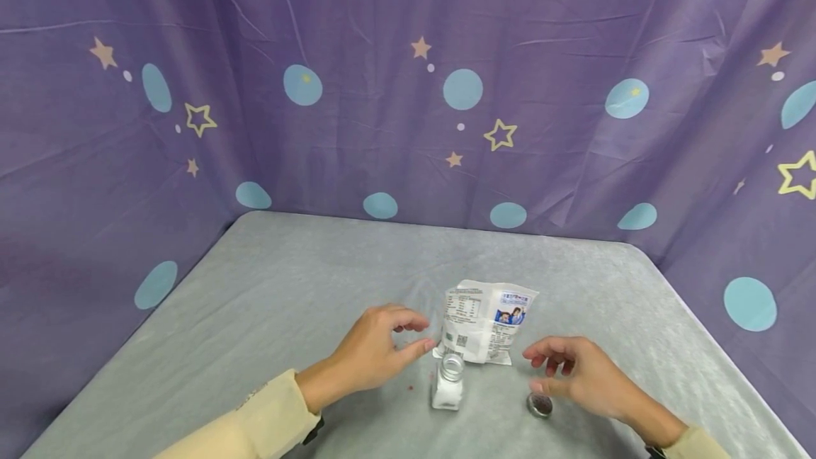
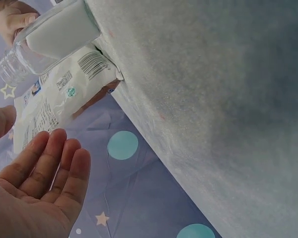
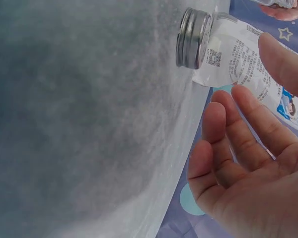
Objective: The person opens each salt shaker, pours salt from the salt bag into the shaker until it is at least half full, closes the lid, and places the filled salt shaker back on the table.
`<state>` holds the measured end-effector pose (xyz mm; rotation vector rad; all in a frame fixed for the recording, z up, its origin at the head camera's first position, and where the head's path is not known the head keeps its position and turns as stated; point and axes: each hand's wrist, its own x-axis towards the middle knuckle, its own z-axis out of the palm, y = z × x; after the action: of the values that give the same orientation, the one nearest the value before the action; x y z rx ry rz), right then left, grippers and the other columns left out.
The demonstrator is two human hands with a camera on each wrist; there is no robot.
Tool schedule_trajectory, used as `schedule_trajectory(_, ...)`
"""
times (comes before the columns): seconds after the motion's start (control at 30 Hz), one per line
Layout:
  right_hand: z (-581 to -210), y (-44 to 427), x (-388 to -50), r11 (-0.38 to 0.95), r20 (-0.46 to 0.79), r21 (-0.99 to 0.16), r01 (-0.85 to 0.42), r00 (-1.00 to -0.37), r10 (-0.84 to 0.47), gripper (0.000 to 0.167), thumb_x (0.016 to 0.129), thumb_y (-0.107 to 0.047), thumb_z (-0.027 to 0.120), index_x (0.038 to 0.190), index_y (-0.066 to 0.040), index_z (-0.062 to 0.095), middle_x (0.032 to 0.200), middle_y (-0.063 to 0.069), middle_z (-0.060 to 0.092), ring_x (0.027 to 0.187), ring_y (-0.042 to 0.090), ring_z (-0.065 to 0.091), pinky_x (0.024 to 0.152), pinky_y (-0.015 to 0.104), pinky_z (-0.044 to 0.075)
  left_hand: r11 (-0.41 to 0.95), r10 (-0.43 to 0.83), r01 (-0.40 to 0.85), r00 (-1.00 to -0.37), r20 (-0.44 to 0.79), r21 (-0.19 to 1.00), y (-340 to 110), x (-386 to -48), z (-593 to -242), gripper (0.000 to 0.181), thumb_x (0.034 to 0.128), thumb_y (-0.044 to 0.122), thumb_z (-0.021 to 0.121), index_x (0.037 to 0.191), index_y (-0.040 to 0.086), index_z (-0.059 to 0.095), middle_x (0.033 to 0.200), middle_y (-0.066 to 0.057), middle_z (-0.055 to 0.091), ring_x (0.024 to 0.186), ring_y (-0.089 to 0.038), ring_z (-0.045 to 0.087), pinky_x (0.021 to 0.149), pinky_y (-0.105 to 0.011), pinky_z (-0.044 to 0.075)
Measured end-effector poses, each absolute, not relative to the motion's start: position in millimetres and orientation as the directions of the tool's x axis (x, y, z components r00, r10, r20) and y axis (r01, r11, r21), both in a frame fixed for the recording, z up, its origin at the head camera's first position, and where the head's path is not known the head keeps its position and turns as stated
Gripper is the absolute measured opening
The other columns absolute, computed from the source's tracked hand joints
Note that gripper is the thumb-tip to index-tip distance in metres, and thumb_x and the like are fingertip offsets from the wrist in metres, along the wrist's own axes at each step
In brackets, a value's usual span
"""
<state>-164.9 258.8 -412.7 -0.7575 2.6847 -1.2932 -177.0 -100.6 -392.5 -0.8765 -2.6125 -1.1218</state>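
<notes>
A small glass jar (image 1: 448, 389) partly filled with something white stands without a lid on the table. To its left hovers my left hand (image 1: 376, 349), fingers loosely bent and holding nothing; the left wrist view shows the jar (image 2: 59, 37) beyond the fingertips. My right hand (image 1: 576, 374) is also empty, just above a round metal lid (image 1: 540, 405) on the tabletop. In the right wrist view the silver lid (image 3: 193, 38) sits apart from the relaxed fingers. Behind the jar a white printed pouch (image 1: 484, 321) stands upright between the hands.
A pale grey cloth covers the table (image 1: 306, 268). Tiny reddish specks (image 1: 411, 388) lie on it left of the jar. A purple curtain (image 1: 382, 41) with stars and blue ovals encloses the back and both sides.
</notes>
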Motion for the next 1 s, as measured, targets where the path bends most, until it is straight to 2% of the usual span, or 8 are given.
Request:
schedule_trajectory(0.2, -414.6, 266.0, -160.8, 0.554, 0.160, -0.716, -0.425, -0.872, -0.463, 0.039, 0.078, -0.024, 0.090, 0.111, -0.012, 0.074, 0.095, -0.001, 0.071, 0.080, 0.016, 0.062, 0.068, 0.029, 0.047, 0.540, 0.453, 0.574, -0.815, 0.363, 0.616, -100.9, -176.2, -392.7, 0.024, 0.0941, 0.032, 0.076, 0.112, 0.016, 0.076, 0.110, -0.001, 0.074, 0.101, -0.019, 0.067, 0.087, -0.043, 0.056)
schedule_trajectory(0.4, -417.3, 272.0, -157.1, 0.560, 0.160, -0.702, -0.440, -0.864, -0.478, 0.042, 0.075, -0.025, 0.092, 0.111, -0.012, 0.074, 0.097, -0.002, 0.072, 0.081, 0.015, 0.062, 0.069, 0.029, 0.047, 0.540, 0.449, 0.588, -0.807, 0.384, 0.603, -101.0, -176.0, -395.2, 0.023, 0.0942, 0.032, 0.076, 0.109, 0.016, 0.077, 0.106, 0.004, 0.073, 0.098, -0.021, 0.068, 0.085, -0.040, 0.056)
schedule_trajectory(1.0, -424.5, 276.5, -151.6, 0.497, 0.086, -0.786, -0.368, -0.861, -0.501, 0.046, 0.068, -0.021, 0.093, 0.107, -0.007, 0.072, 0.098, 0.002, 0.072, 0.082, 0.015, 0.064, 0.072, 0.028, 0.052, 0.547, 0.452, 0.598, -0.800, 0.395, 0.586, -102.1, -177.0, -396.1, 0.022, 0.0942, 0.033, 0.076, 0.109, 0.016, 0.077, 0.105, 0.005, 0.073, 0.098, -0.018, 0.068, 0.085, -0.039, 0.056)
